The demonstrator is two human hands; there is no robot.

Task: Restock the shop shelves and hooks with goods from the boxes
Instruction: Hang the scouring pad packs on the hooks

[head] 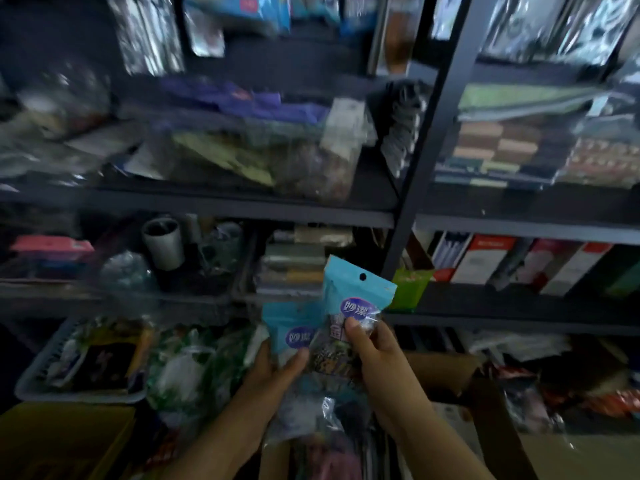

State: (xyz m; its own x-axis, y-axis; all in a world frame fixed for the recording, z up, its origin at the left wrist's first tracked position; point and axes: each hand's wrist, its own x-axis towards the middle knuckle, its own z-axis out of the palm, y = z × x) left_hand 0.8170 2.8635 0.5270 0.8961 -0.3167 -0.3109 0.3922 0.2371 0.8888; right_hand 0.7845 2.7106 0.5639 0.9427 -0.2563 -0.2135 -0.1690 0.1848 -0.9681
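Observation:
Two small packets with light blue header cards and purple oval logos are held up in front of the dark shelves. My right hand (372, 348) pinches the upper packet (353, 289), which has a round hang hole in its card. Lower and to the left, my left hand (277, 367) grips the second packet (289, 323), thumb across its front. The two packets overlap at their clear lower parts, which show dark contents.
Dark metal shelving (221, 207) packed with bagged goods fills the view, split by an upright post (426, 143). A grey basket (74, 393) of packets sits lower left. Cardboard boxes (446, 372) with bagged goods lie below and to the right. Boxed items (485, 261) stand on the right shelf.

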